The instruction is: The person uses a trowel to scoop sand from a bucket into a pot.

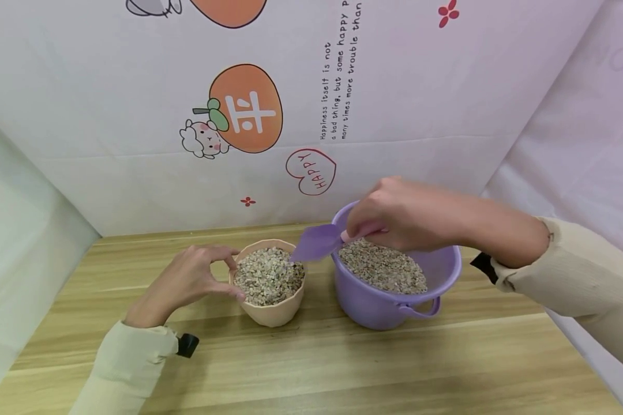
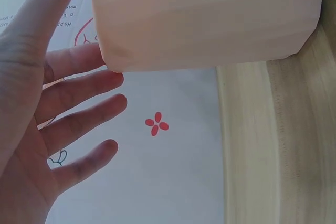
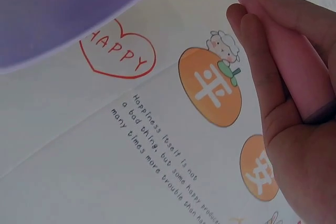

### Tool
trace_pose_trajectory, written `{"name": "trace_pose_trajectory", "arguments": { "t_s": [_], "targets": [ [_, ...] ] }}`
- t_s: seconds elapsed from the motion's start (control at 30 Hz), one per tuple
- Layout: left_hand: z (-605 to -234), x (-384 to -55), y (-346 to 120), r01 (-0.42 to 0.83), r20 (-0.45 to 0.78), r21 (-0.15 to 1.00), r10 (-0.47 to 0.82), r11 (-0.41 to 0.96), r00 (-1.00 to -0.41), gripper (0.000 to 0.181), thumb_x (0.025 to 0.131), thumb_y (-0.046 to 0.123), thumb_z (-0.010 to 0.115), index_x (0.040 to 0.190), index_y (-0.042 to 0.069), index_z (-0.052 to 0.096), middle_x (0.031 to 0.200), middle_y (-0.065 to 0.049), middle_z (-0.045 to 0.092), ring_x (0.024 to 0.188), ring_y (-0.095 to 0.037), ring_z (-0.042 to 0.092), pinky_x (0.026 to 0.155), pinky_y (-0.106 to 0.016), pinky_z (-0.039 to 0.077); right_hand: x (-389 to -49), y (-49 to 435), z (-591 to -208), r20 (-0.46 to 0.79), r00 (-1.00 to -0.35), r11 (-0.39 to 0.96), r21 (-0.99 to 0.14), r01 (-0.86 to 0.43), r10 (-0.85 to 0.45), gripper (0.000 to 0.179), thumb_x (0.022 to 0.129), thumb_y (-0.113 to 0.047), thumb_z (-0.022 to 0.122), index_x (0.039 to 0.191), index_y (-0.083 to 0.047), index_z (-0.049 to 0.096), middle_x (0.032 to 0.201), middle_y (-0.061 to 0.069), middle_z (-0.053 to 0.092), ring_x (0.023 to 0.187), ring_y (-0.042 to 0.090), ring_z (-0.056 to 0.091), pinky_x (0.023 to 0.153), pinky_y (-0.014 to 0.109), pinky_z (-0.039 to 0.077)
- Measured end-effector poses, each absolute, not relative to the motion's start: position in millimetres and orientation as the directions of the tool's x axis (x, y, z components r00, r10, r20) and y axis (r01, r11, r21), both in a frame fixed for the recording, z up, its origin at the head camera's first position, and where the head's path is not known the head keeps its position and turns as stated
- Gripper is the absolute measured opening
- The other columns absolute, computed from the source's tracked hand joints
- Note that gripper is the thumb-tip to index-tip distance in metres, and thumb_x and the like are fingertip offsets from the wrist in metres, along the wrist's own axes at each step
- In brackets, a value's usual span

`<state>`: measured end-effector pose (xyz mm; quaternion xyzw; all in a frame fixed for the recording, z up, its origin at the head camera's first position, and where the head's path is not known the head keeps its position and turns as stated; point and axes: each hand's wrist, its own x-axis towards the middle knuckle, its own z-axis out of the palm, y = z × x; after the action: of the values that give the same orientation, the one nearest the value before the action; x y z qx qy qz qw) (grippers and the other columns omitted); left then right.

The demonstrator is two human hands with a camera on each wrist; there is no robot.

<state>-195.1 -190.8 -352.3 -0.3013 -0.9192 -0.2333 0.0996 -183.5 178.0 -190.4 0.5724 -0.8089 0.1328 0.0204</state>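
The left hand (image 1: pixel 187 279), fingers spread, touches the left side of a cream pot (image 1: pixel 272 316) of granules, below the backdrop's (image 1: pixel 145 98) fruit marked "平". Next, a "HAPPY" heart (image 1: pixel 311 173) sits above the scoop (image 1: pixel 315 242), tip over the pot's right rim; then "Happiness itself is not a bad thing". The right hand (image 1: pixel 394 216) grips the scoop's handle over a purple bucket (image 1: pixel 368 314). Rightward, worktop (image 1: pixel 503 334) reaches its edge.

Round purple plastic bucket (image 1: pixel 371 308) losing some far rim behind the right hand (image 1: pixel 394 214) — whose fingers (image 1: pixel 363 219) mask part of the pink-handled purple scoop (image 1: pixel 315 242), blade sliced by the right wrist view's top! The peach faceted pot (image 2: pixel 210 22) overruns the left wrist view.
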Motion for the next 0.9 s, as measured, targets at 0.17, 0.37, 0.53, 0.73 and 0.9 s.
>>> {"name": "trace_pose_trajectory", "arguments": {
  "t_s": [0.17,0.37,0.53,0.73,0.9],
  "targets": [
    [-347.8,-195.0,-185.3,0.602,0.338,0.383,0.500,0.701,-0.798,0.036,0.065,0.057,0.085,0.078,0.028,0.067,0.108,-0.002,0.074,0.060,-0.002,0.045,0.051,-0.023,0.035,-183.8,194.3,-185.0,0.277,-0.305,0.273,-0.149,-0.950,-0.911,0.020,0.084,0.002,0.075,0.083,-0.018,0.073,0.072,-0.017,0.062,0.058,-0.005,0.051,0.054,0.011,0.045],
    [-340.5,-192.8,-176.0,0.586,0.324,0.384,0.490,0.714,-0.809,0.041,0.071,0.055,0.083,0.094,0.022,0.074,0.097,0.006,0.074,0.055,-0.002,0.036,0.051,-0.023,0.035,-183.0,219.8,-179.7,0.315,-0.343,0.330,-0.094,-0.939,-0.885,0.033,0.075,0.010,0.079,0.091,-0.018,0.076,0.087,-0.015,0.072,0.071,-0.002,0.065,0.065,0.009,0.050],
    [-334.3,-193.4,-165.1,0.571,0.300,0.369,0.487,0.734,-0.820,0.046,0.078,0.059,0.075,0.102,0.019,0.076,0.084,0.010,0.070,0.054,-0.003,0.035,0.053,-0.025,0.036,-182.6,240.2,-180.4,0.321,-0.383,0.368,-0.110,-0.923,-0.866,0.038,0.071,0.012,0.082,0.095,-0.017,0.077,0.095,-0.011,0.075,0.080,-0.001,0.069,0.070,0.012,0.053],
    [-326.4,-196.2,-150.3,0.578,0.275,0.353,0.509,0.736,-0.815,0.042,0.087,0.058,0.069,0.104,0.021,0.076,0.071,0.009,0.062,0.057,-0.007,0.041,0.061,-0.031,0.043,-181.8,261.1,-187.5,0.281,-0.453,0.442,-0.103,-0.891,-0.846,0.037,0.072,0.008,0.082,0.087,-0.024,0.073,0.074,-0.024,0.060,0.063,-0.008,0.050,0.057,0.011,0.044],
    [-320.7,-197.9,-137.2,0.617,0.295,0.379,0.542,0.690,-0.787,0.035,0.095,0.051,0.063,0.109,0.021,0.075,0.091,0.008,0.072,0.068,-0.009,0.059,0.075,-0.037,0.052,-183.0,275.2,-198.0,0.207,-0.496,0.479,-0.129,-0.868,-0.843,0.036,0.077,0.005,0.079,0.081,-0.028,0.068,0.065,-0.027,0.042,0.057,-0.009,0.034,0.051,0.013,0.038]
  ]
}}
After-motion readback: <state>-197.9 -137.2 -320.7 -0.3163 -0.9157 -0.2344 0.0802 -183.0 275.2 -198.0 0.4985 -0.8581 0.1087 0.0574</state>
